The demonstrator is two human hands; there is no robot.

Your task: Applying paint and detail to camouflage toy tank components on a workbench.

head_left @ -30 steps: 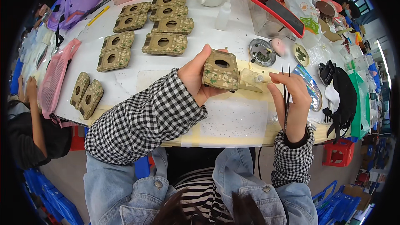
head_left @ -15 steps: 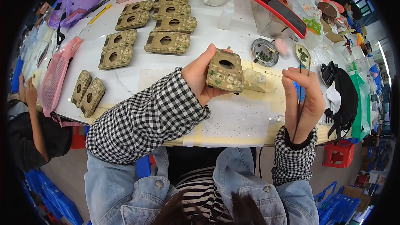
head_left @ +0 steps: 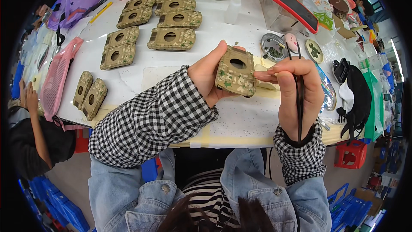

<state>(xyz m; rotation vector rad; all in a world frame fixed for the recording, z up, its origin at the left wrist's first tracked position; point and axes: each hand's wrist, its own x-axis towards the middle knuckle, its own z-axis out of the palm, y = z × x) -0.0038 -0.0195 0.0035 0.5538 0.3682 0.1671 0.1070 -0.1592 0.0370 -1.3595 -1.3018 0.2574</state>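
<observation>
White table, held shell lengthwise fore-and-aft

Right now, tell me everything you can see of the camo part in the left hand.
The camo part is a blocky, matt, plastic-looking shell with rounded corners, tan with pixel-like green and brown patches. A round, dark opening shows in its top face. It is tilted toward the camera, raised off the white table. The left hand grips its left side; the right hand brings a thin stick to its right edge, contact unclear.
</observation>
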